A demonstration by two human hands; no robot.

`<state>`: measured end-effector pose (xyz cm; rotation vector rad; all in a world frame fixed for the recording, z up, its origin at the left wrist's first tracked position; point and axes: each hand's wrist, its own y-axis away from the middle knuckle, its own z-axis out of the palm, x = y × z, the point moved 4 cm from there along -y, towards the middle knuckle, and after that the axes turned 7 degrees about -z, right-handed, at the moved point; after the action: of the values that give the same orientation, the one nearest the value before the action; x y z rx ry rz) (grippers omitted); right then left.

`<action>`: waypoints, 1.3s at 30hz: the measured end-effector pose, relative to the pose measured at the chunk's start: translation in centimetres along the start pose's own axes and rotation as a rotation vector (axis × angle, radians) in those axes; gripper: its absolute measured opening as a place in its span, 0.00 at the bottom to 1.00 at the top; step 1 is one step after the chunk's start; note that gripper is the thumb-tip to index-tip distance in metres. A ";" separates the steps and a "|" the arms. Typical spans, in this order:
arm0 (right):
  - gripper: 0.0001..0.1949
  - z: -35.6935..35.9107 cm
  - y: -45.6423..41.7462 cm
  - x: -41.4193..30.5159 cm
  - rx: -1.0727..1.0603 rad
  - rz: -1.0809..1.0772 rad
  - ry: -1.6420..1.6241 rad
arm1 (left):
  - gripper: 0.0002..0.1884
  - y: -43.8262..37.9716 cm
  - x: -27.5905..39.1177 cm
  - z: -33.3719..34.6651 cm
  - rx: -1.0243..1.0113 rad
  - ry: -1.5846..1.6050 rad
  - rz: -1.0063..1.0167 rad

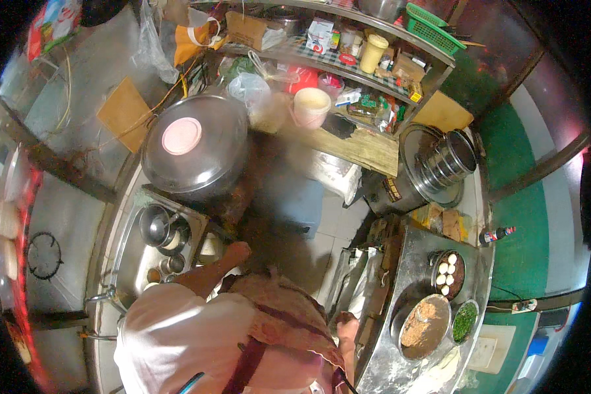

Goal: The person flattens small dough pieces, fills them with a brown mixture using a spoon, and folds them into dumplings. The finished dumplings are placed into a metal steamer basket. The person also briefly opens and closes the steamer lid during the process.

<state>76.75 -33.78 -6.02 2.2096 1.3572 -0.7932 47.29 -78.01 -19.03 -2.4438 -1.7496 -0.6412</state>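
Note:
My left hand (237,253) hangs beside the metal sink, its fingers hard to make out and nothing visible in it. Near the worktop's edge is my right hand (347,326), its fingers curled; whether it holds something small cannot be told. On the floury metal worktop (374,367) to the right stand a bowl of minced filling (413,340), a bowl of chopped greens (465,322) and a pot of dark food (457,285) with several white eggs (443,268) on it. Pale dough (441,372) lies at the worktop's near end.
A large domed metal lid (212,143) covers a round cooker at the left. Below it, the sink (133,256) holds pans and cups. Ahead are a blue container (300,202), a white sack (335,172) and loaded shelves (374,81). Stacked metal pots (445,162) stand at the right.

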 end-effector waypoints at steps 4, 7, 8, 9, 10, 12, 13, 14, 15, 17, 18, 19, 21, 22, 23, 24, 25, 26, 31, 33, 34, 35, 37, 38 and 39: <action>0.06 -0.1 -3.6 -3.1 -0.031 0.107 0.042 | 0.10 -5.6 -1.9 -1.8 0.027 0.370 0.000; 0.07 -1.8 -4.2 -3.9 0.009 0.211 0.033 | 0.11 -8.0 3.7 -6.9 -0.122 0.533 -0.314; 0.07 -1.8 -4.5 -3.2 0.021 0.222 0.026 | 0.11 -8.7 5.0 -8.0 -0.142 0.559 -0.365; 0.06 -1.8 -5.5 -2.8 0.016 0.210 0.012 | 0.11 -9.3 4.0 -6.9 -0.107 0.636 -0.354; 0.05 -1.9 -6.6 -2.5 -0.025 0.175 0.063 | 0.11 -10.1 2.8 -5.5 -0.075 0.709 -0.337; 0.06 -2.2 -8.4 -1.4 -0.094 0.115 0.177 | 0.12 -11.2 3.4 -4.9 -0.088 0.777 -0.333; 0.03 -2.7 -8.7 -1.3 0.071 0.059 0.179 | 0.12 -12.3 5.5 -6.4 -0.140 0.774 -0.348; 0.04 -3.1 -9.7 -1.4 0.105 0.044 0.053 | 0.12 -12.7 7.6 -8.4 -0.189 0.771 -0.373; 0.06 -3.6 -10.6 -1.6 0.135 0.028 -0.075 | 0.12 -13.0 9.8 -10.8 -0.159 0.675 -0.323; 0.15 -3.2 -12.3 1.1 0.028 0.014 0.192 | 0.12 -14.4 13.5 -14.6 -0.104 0.473 -0.208; 0.15 -2.8 -13.3 2.1 0.028 0.047 0.107 | 0.13 -15.5 13.4 -14.7 -0.115 0.605 -0.317; 0.15 -2.8 -14.1 2.4 0.031 0.086 0.022 | 0.13 -16.6 13.2 -14.6 -0.129 0.734 -0.423; 0.11 -4.1 -16.6 -1.5 -0.069 -0.023 0.083 | 0.13 -19.0 12.3 -14.2 -0.074 0.875 -0.519; 0.12 -3.9 -16.8 -0.3 -0.094 -0.018 0.130 | 0.13 -21.3 11.7 -13.5 -0.010 0.894 -0.493; 0.13 -3.5 -17.3 0.8 -0.112 -0.012 0.173 | 0.12 -23.7 11.2 -12.6 0.052 0.909 -0.462; 0.14 -3.6 -17.7 0.5 -0.062 0.015 0.205 | 0.12 -26.1 10.4 -12.0 0.106 0.928 -0.440; 0.15 -3.5 -17.9 -0.5 -0.016 0.036 0.234 | 0.11 -28.5 8.9 -11.6 0.150 0.964 -0.440; 0.17 -3.5 -18.2 -1.4 0.031 0.059 0.264 | 0.10 -30.9 7.5 -11.1 0.163 1.045 -0.464; 0.19 -2.6 -14.8 2.9 0.110 0.127 0.200 | 0.11 -43.0 10.4 -12.7 0.009 1.512 -0.578; 0.18 -1.8 -14.7 2.4 0.059 0.179 0.151 | 0.13 -47.5 6.2 -12.4 0.129 1.423 -0.419; 0.18 -1.1 -15.2 2.3 0.027 0.190 0.125 | 0.14 -49.7 2.8 -12.9 0.243 1.308 -0.303; 0.18 -0.6 -15.7 2.3 0.005 0.203 0.106 | 0.15 -51.7 0.4 -13.3 0.340 1.194 -0.212; 0.18 -0.7 -12.9 1.7 0.022 0.356 0.134 | 0.16 -54.4 6.0 -11.9 0.035 1.683 -0.427; 0.18 -0.5 -13.3 1.4 0.002 0.379 0.130 | 0.16 -55.6 5.0 -12.1 0.037 1.566 -0.568; 0.17 -0.1 -13.6 1.1 -0.015 0.387 0.118 | 0.17 -56.8 3.3 -11.9 0.040 1.629 -0.555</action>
<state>64.88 -27.14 -7.55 2.4318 0.9311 -0.5166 -7.46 -58.69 -17.34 -0.5801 -1.3811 -1.7877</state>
